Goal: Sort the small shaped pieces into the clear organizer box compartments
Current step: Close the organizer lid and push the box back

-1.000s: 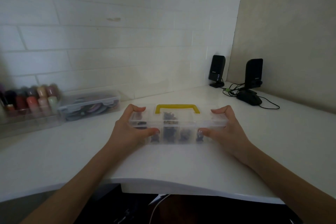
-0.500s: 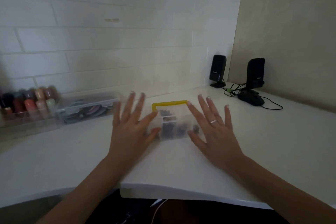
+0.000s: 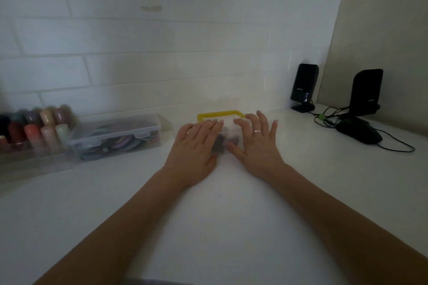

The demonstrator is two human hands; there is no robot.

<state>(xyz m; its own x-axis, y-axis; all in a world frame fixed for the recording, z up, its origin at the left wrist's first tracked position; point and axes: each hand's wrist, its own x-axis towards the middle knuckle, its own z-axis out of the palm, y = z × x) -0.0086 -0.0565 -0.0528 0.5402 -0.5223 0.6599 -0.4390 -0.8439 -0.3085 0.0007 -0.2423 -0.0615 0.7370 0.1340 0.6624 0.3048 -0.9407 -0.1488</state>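
The clear organizer box (image 3: 228,133) with a yellow handle (image 3: 220,114) lies on the white desk, further back than before. Dark small pieces (image 3: 220,144) show through its middle between my hands. My left hand (image 3: 195,146) lies flat, palm down, on the box's left half. My right hand (image 3: 256,143) lies flat on its right half, fingers stretched, a ring on one finger. Both hands cover most of the box, so its lid and compartments are largely hidden.
At the left stand a clear case of coloured discs (image 3: 118,136) and a clear rack of coloured bottles (image 3: 34,132). Two black speakers (image 3: 303,87) (image 3: 367,92), a black mouse (image 3: 359,133) and cables sit at the back right. A tiled wall is close behind.
My hands let go of the box's ends, opened flat and came down on top of it. The box has moved away from me toward the wall.
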